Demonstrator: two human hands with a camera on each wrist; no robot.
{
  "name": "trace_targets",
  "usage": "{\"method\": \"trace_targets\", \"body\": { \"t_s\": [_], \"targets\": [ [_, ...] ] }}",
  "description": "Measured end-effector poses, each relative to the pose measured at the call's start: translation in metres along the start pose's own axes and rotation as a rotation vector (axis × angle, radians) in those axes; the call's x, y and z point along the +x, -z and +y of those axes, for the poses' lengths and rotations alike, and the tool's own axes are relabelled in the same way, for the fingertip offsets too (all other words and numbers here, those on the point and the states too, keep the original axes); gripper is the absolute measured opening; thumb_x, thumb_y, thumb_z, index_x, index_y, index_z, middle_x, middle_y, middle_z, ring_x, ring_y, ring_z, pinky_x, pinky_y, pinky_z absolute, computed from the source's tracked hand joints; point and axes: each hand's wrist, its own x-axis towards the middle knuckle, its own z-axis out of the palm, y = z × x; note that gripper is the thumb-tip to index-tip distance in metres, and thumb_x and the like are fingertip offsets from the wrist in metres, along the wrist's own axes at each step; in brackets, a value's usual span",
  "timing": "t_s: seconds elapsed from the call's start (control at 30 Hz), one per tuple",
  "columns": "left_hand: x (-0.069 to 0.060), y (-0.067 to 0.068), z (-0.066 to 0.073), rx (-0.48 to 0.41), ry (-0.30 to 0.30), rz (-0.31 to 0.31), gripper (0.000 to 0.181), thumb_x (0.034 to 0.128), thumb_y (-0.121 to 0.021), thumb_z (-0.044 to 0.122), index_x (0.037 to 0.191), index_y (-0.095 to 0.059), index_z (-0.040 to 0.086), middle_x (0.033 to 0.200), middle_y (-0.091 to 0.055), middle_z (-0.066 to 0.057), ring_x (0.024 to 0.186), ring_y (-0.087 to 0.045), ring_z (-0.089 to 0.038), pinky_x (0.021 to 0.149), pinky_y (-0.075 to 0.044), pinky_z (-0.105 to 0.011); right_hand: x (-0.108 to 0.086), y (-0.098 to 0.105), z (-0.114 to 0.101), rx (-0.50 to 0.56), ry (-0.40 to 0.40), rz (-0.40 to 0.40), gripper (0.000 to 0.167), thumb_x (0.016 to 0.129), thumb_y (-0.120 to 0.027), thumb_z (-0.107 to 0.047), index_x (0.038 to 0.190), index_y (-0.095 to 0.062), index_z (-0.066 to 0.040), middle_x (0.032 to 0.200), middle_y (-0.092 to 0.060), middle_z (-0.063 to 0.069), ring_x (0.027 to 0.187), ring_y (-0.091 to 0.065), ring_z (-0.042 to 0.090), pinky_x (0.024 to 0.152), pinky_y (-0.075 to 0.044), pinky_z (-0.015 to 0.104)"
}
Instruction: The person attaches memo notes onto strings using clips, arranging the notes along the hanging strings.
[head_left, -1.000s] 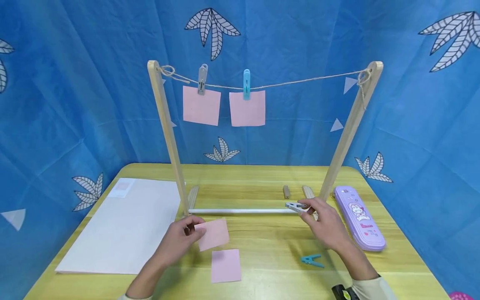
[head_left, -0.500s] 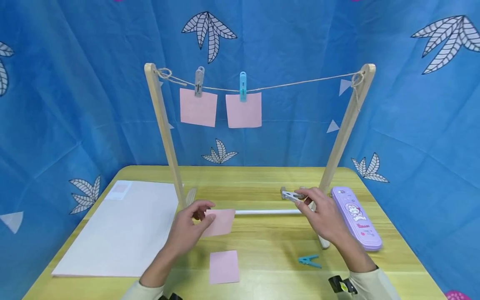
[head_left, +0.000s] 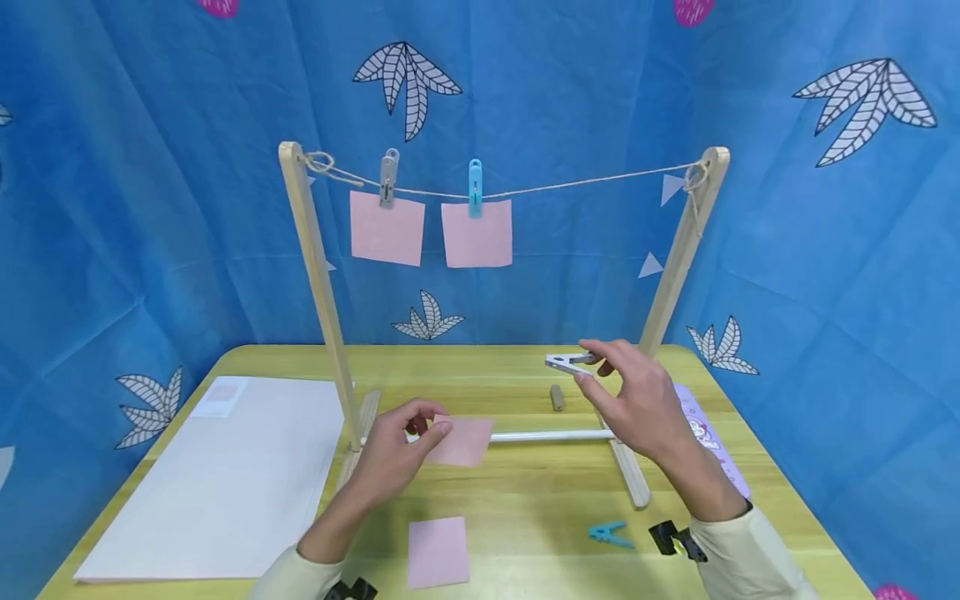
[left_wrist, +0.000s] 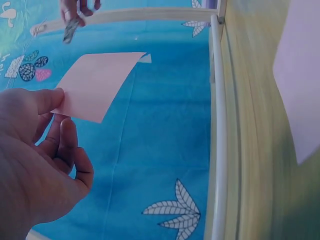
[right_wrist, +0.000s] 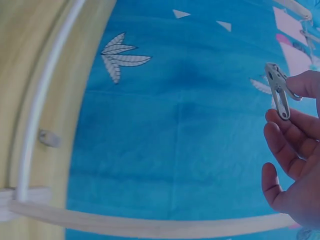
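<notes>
Between thumb and fingers, my left hand (head_left: 401,450) pinches a pink paper square (head_left: 467,442) by its left edge, above the table near the frame's white rod (head_left: 551,436). My right hand (head_left: 637,400) holds a grey clothespin (right_wrist: 278,92) by its handle ends, in the air left of the right post. Two more pink squares hang from the string (head_left: 592,181): one under a grey clothespin (head_left: 388,177), the other under a blue clothespin (head_left: 476,188). On the table lie another pink square (head_left: 438,553) and a teal clothespin (head_left: 611,534).
Wooden posts (head_left: 318,275) carry the string at both ends. A stack of white paper (head_left: 210,492) lies on the left, and a purple pencil case (head_left: 708,437) on the right, partly behind the right arm. A small wooden block (head_left: 557,397) sits behind the rod.
Both hands have risen: the left carries its pink paper square up and right, the right lifts its grey clothespin up and slightly left. The head view has tilted up a little.
</notes>
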Motion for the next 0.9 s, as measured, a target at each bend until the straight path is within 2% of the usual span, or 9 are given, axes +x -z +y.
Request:
{"method": "trace_targets", "body": {
  "t_s": [0.17, 0.33, 0.57, 0.77, 0.9],
  "targets": [
    [0.007, -0.009, 0.009, -0.004, -0.003, -0.021, 0.009, 0.0905, -0.068, 0.031, 0.095, -0.069, 0.024, 0.077, -0.059, 0.008, 0.072, -0.052, -0.013, 0.066, -0.045, -0.024, 0.016, 0.008, -0.005, 0.006, 0.030, 0.048, 0.030, 0.083, -0.073, -0.015, 0.112, -0.069, -0.009, 0.098, -0.069, 0.005, 0.081, -0.060, 0.016, 0.063, -0.044, 0.033],
    [0.014, -0.014, 0.019, -0.025, -0.017, -0.013, 0.006, 0.0917, -0.066, 0.028, 0.095, -0.068, 0.023, 0.080, -0.059, 0.006, 0.073, -0.051, -0.014, 0.068, -0.045, -0.024, 0.031, 0.015, -0.011, 0.014, 0.046, 0.057, 0.031, 0.083, -0.074, -0.016, 0.114, -0.069, -0.009, 0.101, -0.070, 0.006, 0.082, -0.063, 0.018, 0.062, -0.044, 0.033],
    [0.034, -0.019, 0.037, -0.012, -0.081, 0.036, 0.008, 0.0919, -0.067, 0.025, 0.096, -0.068, 0.018, 0.086, -0.064, 0.005, 0.077, -0.053, -0.012, 0.070, -0.045, -0.026, 0.056, 0.030, -0.013, 0.009, 0.053, 0.070, 0.038, 0.083, -0.074, -0.015, 0.120, -0.066, -0.009, 0.104, -0.069, 0.009, 0.083, -0.061, 0.020, 0.058, -0.036, 0.031],
    [0.055, -0.022, 0.053, -0.024, -0.153, 0.093, 0.011, 0.0927, -0.066, 0.022, 0.098, -0.069, 0.013, 0.085, -0.064, -0.001, 0.076, -0.053, -0.013, 0.070, -0.045, -0.029, 0.075, 0.047, -0.015, 0.050, 0.022, 0.111, 0.035, 0.082, -0.074, -0.011, 0.117, -0.067, -0.007, 0.097, -0.067, 0.011, 0.080, -0.057, 0.019, 0.067, -0.039, 0.033],
    [0.068, -0.021, 0.063, -0.036, -0.178, 0.114, 0.013, 0.0938, -0.064, 0.023, 0.099, -0.068, 0.012, 0.084, -0.062, -0.002, 0.076, -0.052, -0.014, 0.070, -0.044, -0.028, 0.088, 0.059, -0.018, 0.069, 0.032, 0.134, 0.034, 0.083, -0.073, -0.010, 0.116, -0.068, -0.007, 0.097, -0.066, 0.011, 0.079, -0.055, 0.016, 0.071, -0.039, 0.030]
  ]
}}
